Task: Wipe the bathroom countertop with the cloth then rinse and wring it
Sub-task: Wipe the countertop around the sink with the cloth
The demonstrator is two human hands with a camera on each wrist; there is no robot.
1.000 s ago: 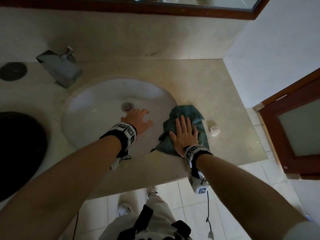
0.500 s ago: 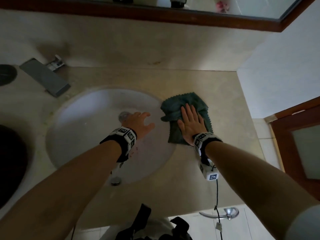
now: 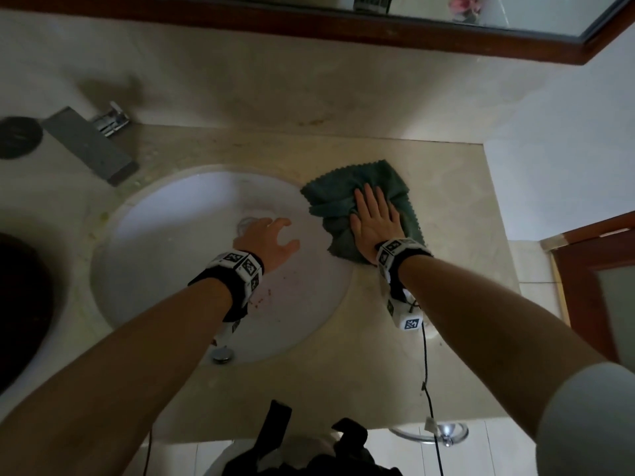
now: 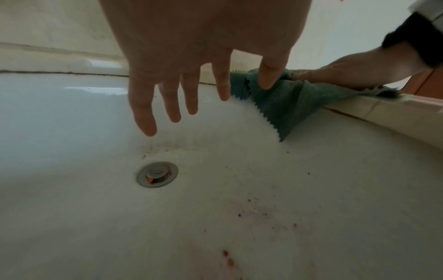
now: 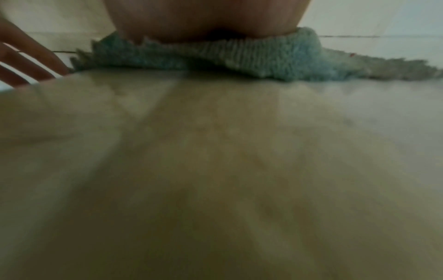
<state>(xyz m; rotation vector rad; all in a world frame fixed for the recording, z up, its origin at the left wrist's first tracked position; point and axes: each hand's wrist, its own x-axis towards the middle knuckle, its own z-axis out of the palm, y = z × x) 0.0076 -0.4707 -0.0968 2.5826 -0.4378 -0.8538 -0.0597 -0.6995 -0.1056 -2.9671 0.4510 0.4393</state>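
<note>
Right hand [image 3: 374, 223], fingers flat, has pushed the crumpled teal microfibre cloth [image 3: 360, 204] farther back across the beige stone table [image 3: 446, 207]; left hand [image 3: 269, 240], fingers loosely spread, holds nothing. Wiping continues.

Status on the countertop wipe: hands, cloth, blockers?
Right hand flat, pressing cloth on countertop. Left hand open over sink, empty. Nothing seen blocking.
</note>
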